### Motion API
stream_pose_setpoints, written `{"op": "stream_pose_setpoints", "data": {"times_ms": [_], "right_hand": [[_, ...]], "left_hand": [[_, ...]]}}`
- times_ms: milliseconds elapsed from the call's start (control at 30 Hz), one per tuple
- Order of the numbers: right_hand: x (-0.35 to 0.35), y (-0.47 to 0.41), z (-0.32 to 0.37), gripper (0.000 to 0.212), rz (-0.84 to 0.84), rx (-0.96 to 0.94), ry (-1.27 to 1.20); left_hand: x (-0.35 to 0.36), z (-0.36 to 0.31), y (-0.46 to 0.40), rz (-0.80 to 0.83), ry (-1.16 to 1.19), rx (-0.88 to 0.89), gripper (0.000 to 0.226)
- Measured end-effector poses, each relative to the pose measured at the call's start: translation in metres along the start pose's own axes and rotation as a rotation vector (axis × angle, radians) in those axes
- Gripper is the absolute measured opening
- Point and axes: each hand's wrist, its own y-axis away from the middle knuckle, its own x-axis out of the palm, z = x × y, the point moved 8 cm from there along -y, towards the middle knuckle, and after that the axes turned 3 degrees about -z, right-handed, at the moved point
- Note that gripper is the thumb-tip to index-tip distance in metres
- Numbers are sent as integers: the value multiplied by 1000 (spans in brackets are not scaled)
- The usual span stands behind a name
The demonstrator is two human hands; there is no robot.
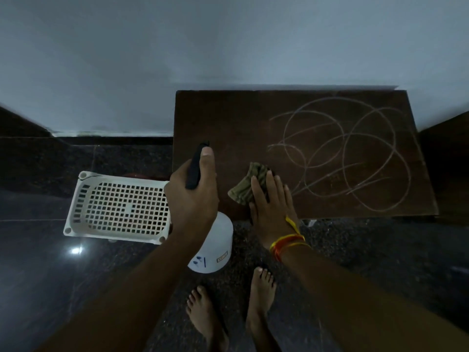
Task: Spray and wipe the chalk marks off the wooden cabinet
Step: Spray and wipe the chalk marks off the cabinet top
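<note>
Pressing cloth (247, 188) under right-hand fingers (269, 184), apparently beside chalk marks (347, 153)

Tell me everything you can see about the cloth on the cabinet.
The cloth is a small olive-green rag, soft-looking and crumpled into folds, with faint stripes. It lies on the dark wooden cabinet, near its front edge, left of the chalk marks. The right hand rests flat on it, fingers spread, covering its right part. Its left part shows uncovered. Whether it is wet cannot be told.

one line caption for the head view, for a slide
Left hand holds spray bottle; right hand presses cloth on chalk-marked cabinet.
</note>
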Motion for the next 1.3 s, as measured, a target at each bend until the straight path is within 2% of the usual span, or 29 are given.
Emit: {"op": "stream_pose_setpoints", "data": {"times_ms": [167,400,700,967,1300], "right_hand": [[-14,-47,-12,59,-49,50,4],[-10,1,-16,61,3,-25,-21],[-18,-51,-17,61,-27,-63,0],[-14,-13,-19,65,-49,-65,-16],[-32,-90,-29,60,-75,-45,-32]], "left_hand": [[14,-8,-1,-15,12,12,59],[31,-20,-3,-42,25,1,51],[45,-27,-7,-50,24,11,46],[57,-41,-18,-74,31,18,41],[72,-45,-28,-60,30,31,42]]}}
